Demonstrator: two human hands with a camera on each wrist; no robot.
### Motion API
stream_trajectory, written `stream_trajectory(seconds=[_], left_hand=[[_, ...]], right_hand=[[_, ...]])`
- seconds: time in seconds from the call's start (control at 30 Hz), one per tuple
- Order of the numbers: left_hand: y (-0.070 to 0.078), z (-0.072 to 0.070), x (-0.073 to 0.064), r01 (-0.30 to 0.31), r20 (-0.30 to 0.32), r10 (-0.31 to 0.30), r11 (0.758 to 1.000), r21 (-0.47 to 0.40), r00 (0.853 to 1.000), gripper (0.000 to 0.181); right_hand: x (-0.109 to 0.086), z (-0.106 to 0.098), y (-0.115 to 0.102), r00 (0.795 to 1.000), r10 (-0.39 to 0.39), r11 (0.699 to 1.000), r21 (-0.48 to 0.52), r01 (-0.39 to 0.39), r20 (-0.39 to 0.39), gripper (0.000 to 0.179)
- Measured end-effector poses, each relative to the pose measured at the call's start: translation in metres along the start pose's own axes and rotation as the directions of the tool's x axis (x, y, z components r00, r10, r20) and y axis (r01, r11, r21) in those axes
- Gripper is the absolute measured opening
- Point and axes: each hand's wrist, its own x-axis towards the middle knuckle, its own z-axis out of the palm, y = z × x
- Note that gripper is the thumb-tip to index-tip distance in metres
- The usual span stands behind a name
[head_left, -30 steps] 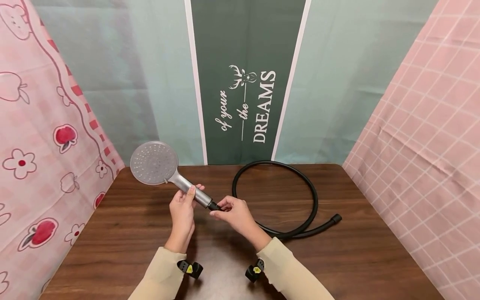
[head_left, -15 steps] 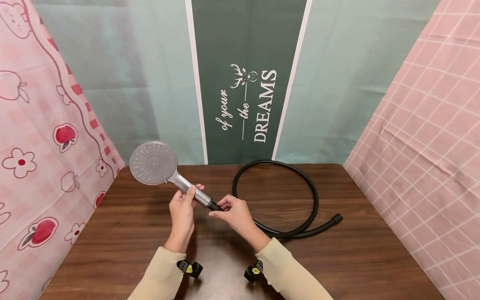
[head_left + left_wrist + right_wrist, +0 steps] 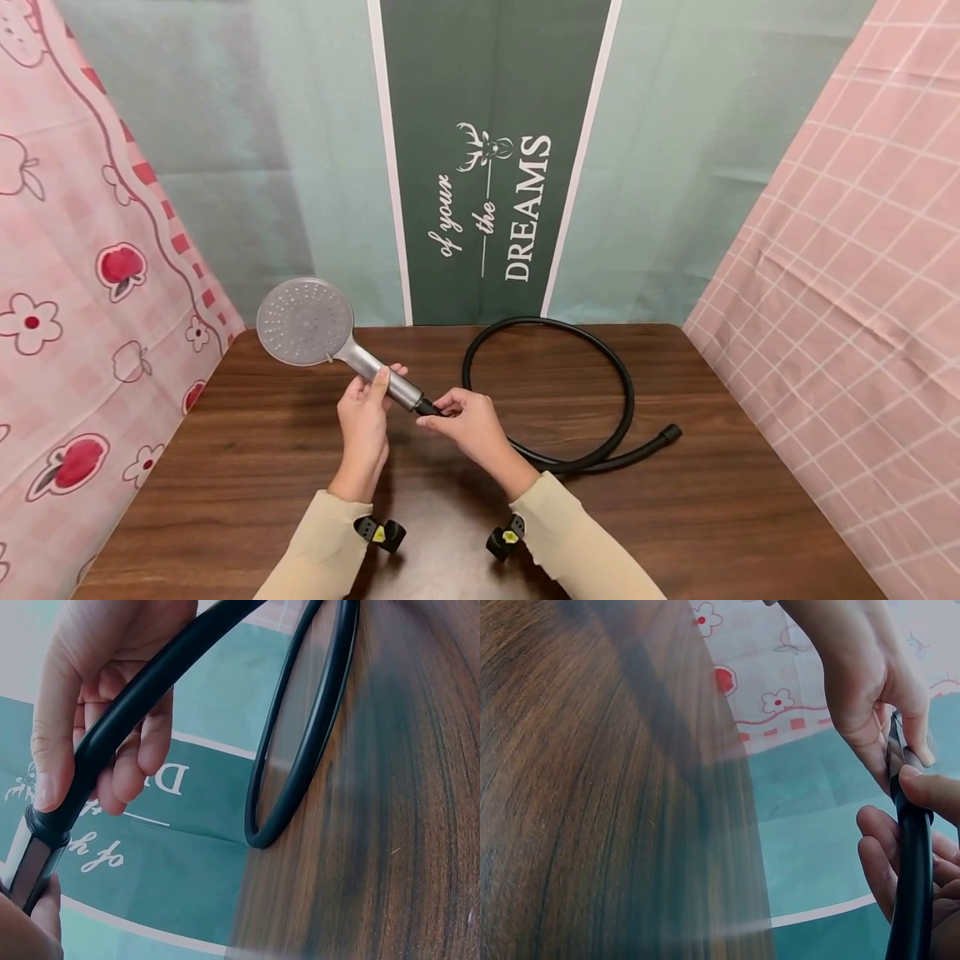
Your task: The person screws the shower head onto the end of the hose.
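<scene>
A silver shower head (image 3: 305,322) with a round, nozzled face tilts up to the left above the table. My left hand (image 3: 365,421) grips its handle (image 3: 405,392), thumb on top and fingers beneath. At the handle's lower end sits the black end fitting (image 3: 427,407) of a shower hose (image 3: 628,400). My right hand (image 3: 472,427) pinches this fitting between thumb and fingers, partly covering it. In the left wrist view the right thumb (image 3: 51,769) lies on the hose right at the handle's end. The right wrist view shows both hands meeting at that joint.
The hose loops over the right half of the wooden table (image 3: 720,517), its other black end (image 3: 671,433) lying free at the right. A green curtain with white lettering (image 3: 528,208) hangs behind the table. Pink patterned cloths stand at the left (image 3: 67,333) and right (image 3: 840,275).
Both hands keep their holds on the handle and the hose fitting, with barely any movement. The whole head view has shifted slightly.
</scene>
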Motion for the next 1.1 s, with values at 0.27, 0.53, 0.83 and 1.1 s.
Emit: stream_trajectory(seconds=[0.27,0.53,0.83,1.1], left_hand=[[0.0005,0.0026,-0.0019,0.013,0.006,-0.013,1.0,-0.004,1.0,0.025],[0.0016,0.0033,-0.0033,0.019,-0.004,-0.02,1.0,-0.01,1.0,0.026],[0.0013,0.0029,-0.0042,0.02,-0.005,-0.02,1.0,-0.016,1.0,0.026],[0.0009,0.0022,-0.0034,0.024,-0.006,-0.024,1.0,-0.01,1.0,0.027]], right_hand=[[-0.0015,-0.0033,-0.0017,0.999,0.02,0.999,0.044,-0.022,0.031,0.026],[-0.0005,-0.0055,-0.0015,0.997,0.032,0.997,0.07,-0.036,0.067,0.025],[0.0003,-0.0069,-0.0013,0.993,0.048,0.995,0.085,-0.057,0.103,0.025],[0.0015,-0.0081,-0.0011,0.991,0.047,0.996,0.075,-0.057,0.125,0.024]])
